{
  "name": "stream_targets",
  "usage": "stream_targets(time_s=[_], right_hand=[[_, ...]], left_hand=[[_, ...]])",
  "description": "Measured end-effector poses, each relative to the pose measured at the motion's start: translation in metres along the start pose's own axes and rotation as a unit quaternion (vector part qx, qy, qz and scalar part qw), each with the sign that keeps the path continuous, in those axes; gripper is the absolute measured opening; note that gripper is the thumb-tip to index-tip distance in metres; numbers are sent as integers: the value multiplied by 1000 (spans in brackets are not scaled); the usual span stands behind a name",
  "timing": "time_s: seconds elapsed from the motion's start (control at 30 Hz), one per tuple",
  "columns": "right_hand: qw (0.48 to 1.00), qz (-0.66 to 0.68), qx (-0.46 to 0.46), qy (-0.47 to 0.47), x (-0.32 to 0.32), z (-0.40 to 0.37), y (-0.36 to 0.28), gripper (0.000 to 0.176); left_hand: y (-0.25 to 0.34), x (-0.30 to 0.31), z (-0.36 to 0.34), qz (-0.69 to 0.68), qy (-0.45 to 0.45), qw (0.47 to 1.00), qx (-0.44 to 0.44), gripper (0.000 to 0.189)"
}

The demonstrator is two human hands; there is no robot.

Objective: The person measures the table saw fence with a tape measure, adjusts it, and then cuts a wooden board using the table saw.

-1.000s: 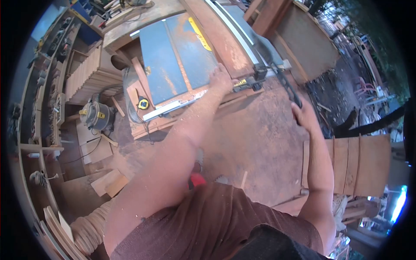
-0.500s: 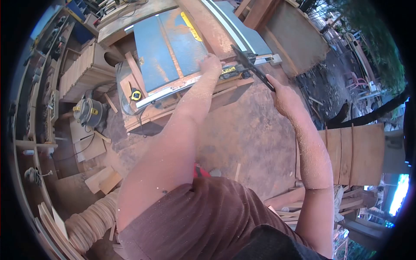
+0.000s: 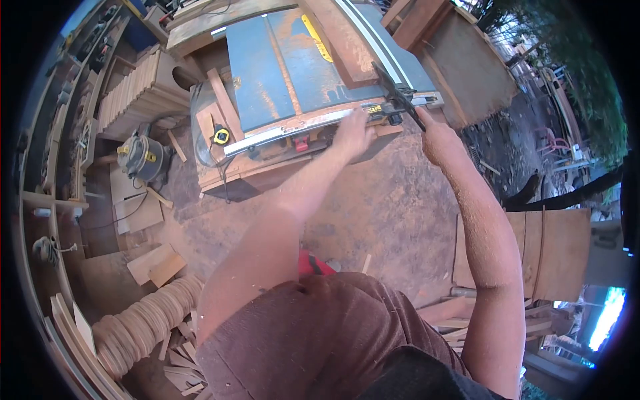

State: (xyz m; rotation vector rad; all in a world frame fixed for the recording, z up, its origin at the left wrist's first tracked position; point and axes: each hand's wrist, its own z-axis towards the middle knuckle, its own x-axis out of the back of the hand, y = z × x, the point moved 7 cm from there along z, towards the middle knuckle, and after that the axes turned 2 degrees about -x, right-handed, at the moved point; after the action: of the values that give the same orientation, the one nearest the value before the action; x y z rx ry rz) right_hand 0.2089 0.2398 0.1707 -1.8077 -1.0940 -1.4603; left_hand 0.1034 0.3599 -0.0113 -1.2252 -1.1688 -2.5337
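Observation:
My right hand (image 3: 440, 141) is closed around the handle of a black push stick (image 3: 403, 100), whose far end rests at the near end of a reddish-brown wooden board (image 3: 350, 53). That board lies lengthwise on the blue-grey top of a table saw (image 3: 250, 73), alongside the pale metal fence (image 3: 370, 37). At the saw's front rail (image 3: 273, 137), my left hand (image 3: 355, 135) hangs with its fingers loosely stretched and nothing visible in them. It is just left of the black and yellow fence clamp (image 3: 377, 110). Sawdust speckles both forearms.
On the saw's left side lies a yellow tape measure (image 3: 221, 135) beside wood strips. A shop vacuum (image 3: 142, 160) stands on the dusty floor at left, near stacked cut panels (image 3: 133, 90). Offcuts (image 3: 167, 268) and a row of rounded wooden pieces (image 3: 143, 323) are at lower left.
My left hand has drawn back from the saw top to the front rail, toward the right. The push stick stays in my right hand. The view has shifted, so the saw appears farther right.

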Motion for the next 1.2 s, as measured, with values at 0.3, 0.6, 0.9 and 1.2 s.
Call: stream_targets(time_s=[0.3, 0.6, 0.9, 1.2], right_hand=[[998, 1, 52, 39, -7, 35, 3, 61], [999, 33, 35, 19, 3, 49, -8, 58], [998, 51, 27, 14, 5, 62, -24, 64], [999, 46, 18, 4, 12, 77, -35, 61]], left_hand=[[-198, -132, -393, -3, -304, 919, 250, 39], [-275, -57, -431, 226, -456, 858, 79, 21], [-244, -65, -220, -471, 121, 620, 616, 75], [-237, -87, -141, -664, 279, 387, 575, 73]])
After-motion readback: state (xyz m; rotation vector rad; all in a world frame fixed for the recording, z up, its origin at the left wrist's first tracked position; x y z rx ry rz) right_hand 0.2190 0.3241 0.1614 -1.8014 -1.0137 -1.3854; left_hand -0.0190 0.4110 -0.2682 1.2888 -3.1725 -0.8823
